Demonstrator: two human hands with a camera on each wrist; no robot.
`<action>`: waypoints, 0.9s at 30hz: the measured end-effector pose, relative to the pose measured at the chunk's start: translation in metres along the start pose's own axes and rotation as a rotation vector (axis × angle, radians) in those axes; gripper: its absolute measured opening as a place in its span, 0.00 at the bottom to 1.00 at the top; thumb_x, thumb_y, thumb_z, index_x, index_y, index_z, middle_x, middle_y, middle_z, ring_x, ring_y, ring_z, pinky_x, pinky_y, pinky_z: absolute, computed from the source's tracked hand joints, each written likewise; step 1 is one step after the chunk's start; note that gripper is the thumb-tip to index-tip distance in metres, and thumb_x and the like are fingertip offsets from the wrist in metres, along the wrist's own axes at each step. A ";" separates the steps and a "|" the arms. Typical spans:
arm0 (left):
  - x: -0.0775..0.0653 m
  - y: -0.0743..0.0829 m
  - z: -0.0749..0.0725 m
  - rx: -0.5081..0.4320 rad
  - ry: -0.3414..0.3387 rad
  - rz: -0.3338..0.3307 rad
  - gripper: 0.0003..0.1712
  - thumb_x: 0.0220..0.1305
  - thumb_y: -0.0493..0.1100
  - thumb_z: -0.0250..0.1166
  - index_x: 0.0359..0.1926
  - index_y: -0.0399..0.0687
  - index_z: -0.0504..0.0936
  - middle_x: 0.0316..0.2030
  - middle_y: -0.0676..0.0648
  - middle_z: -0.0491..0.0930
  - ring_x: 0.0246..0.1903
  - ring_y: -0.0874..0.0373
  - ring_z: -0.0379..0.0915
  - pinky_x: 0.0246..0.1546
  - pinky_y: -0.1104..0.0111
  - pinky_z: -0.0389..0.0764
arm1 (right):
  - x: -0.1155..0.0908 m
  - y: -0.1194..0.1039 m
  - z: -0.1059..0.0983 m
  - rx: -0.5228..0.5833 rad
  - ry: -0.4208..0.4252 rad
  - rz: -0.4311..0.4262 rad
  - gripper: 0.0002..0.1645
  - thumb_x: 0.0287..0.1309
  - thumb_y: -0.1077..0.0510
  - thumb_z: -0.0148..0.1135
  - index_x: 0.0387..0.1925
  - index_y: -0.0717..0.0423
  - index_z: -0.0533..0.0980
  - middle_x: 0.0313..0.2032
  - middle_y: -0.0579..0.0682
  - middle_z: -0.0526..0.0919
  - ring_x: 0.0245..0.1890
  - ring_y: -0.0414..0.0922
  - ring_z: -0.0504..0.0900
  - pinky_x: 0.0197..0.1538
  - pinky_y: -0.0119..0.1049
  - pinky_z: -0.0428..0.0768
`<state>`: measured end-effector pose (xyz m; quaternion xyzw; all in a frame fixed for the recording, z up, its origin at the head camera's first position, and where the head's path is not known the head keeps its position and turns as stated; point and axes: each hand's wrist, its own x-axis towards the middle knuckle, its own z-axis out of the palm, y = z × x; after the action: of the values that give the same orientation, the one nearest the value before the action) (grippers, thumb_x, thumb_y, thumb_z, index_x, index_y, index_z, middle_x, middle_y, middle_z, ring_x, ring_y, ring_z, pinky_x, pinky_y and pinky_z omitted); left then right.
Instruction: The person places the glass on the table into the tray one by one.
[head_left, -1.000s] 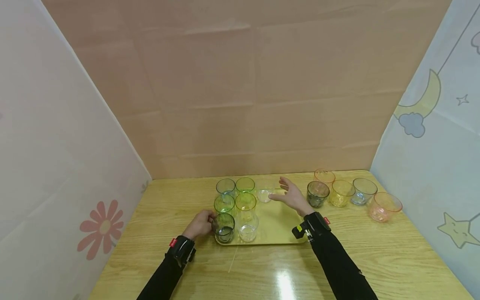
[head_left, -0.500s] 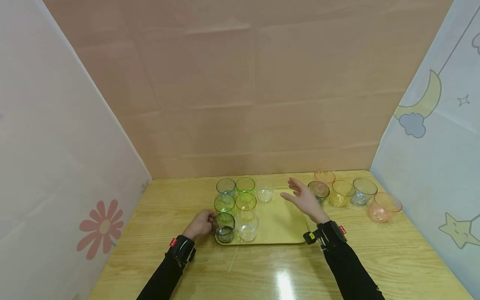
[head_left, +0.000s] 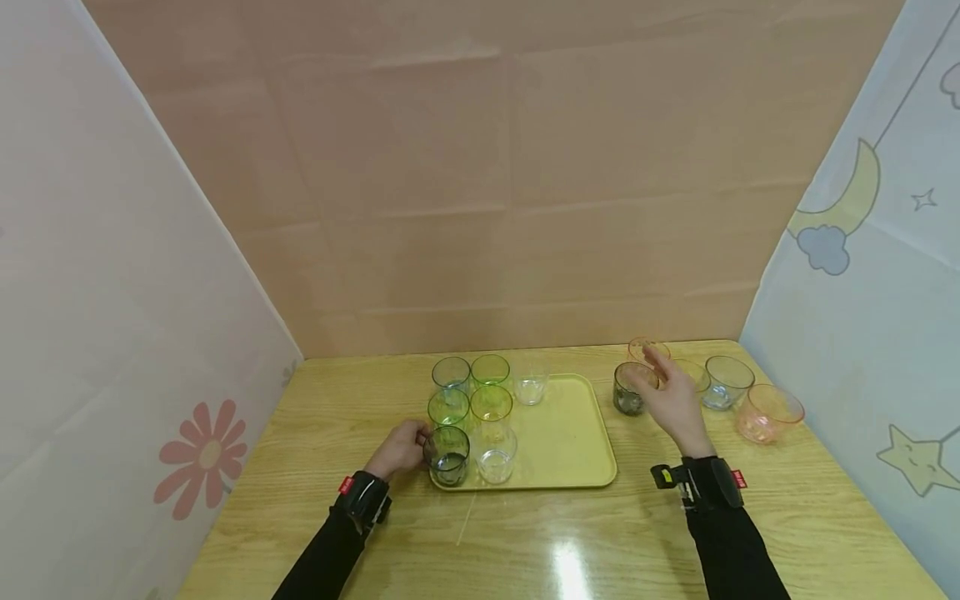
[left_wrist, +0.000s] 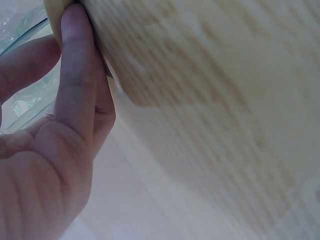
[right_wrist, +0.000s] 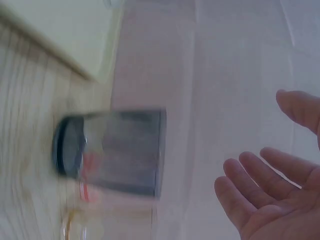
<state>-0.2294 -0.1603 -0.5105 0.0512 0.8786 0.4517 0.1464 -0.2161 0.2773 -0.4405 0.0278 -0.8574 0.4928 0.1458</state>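
My left hand pinches the left rim of a yellow tray; in the left wrist view, its fingertips meet at the tray's edge. Right beside those fingers, a dark grey glass tumbler stands in the tray's near left corner. My right hand, fingers spread and holding nothing, hovers near a second dark grey tumbler on the table right of the tray. In the right wrist view this tumbler is apart from the open fingers.
On the tray, several green, yellow, bluish and clear tumblers stand upright in rows on the left. Behind and right of my right hand are orange, yellow, blue and pink tumblers. A brown backdrop closes the table's far edge.
My right hand has moved right, from beside the clear tumbler at the tray's back to the dark grey tumbler on the table. The left hand has stayed at the tray's rim.
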 end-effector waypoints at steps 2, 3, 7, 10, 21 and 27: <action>-0.001 0.000 0.000 -0.017 -0.007 -0.003 0.17 0.50 0.17 0.49 0.39 0.31 0.76 0.29 0.43 0.74 0.32 0.54 0.76 0.28 0.65 0.81 | -0.002 0.001 -0.010 -0.004 0.040 0.030 0.41 0.68 0.49 0.58 0.74 0.60 0.55 0.70 0.68 0.61 0.68 0.67 0.60 0.68 0.59 0.63; -0.001 0.000 0.000 -0.019 -0.009 -0.002 0.17 0.50 0.17 0.49 0.39 0.31 0.76 0.29 0.43 0.74 0.32 0.54 0.76 0.28 0.65 0.81 | -0.003 0.003 -0.015 -0.003 0.068 0.043 0.41 0.68 0.49 0.58 0.74 0.60 0.55 0.69 0.68 0.62 0.69 0.66 0.60 0.68 0.58 0.63; -0.001 0.001 -0.001 0.008 0.000 0.035 0.16 0.50 0.18 0.50 0.39 0.30 0.75 0.28 0.43 0.74 0.31 0.54 0.75 0.28 0.66 0.81 | -0.007 0.008 -0.028 -0.003 0.165 0.096 0.40 0.68 0.48 0.58 0.74 0.58 0.57 0.69 0.66 0.63 0.68 0.64 0.62 0.68 0.55 0.64; -0.001 0.001 -0.001 0.018 0.005 0.041 0.15 0.51 0.18 0.51 0.38 0.30 0.75 0.28 0.44 0.74 0.31 0.54 0.75 0.28 0.66 0.81 | -0.010 0.012 -0.035 0.012 0.228 0.134 0.39 0.67 0.49 0.58 0.73 0.57 0.58 0.69 0.64 0.64 0.69 0.61 0.62 0.70 0.52 0.63; -0.004 0.000 0.001 0.023 0.008 0.020 0.15 0.51 0.18 0.51 0.39 0.31 0.76 0.29 0.43 0.75 0.32 0.54 0.77 0.29 0.66 0.80 | -0.018 0.034 -0.052 0.004 0.541 0.169 0.33 0.63 0.56 0.62 0.68 0.59 0.67 0.66 0.63 0.70 0.68 0.59 0.65 0.72 0.47 0.61; -0.001 -0.001 0.001 -0.018 -0.001 0.027 0.16 0.52 0.17 0.51 0.40 0.31 0.76 0.29 0.43 0.75 0.33 0.54 0.78 0.28 0.65 0.82 | -0.021 0.045 -0.066 -0.126 0.626 0.203 0.40 0.59 0.57 0.64 0.70 0.61 0.62 0.70 0.65 0.60 0.71 0.63 0.54 0.73 0.57 0.48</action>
<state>-0.2284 -0.1605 -0.5118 0.0622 0.8736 0.4616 0.1413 -0.1902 0.3551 -0.4526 -0.2195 -0.7982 0.4354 0.3539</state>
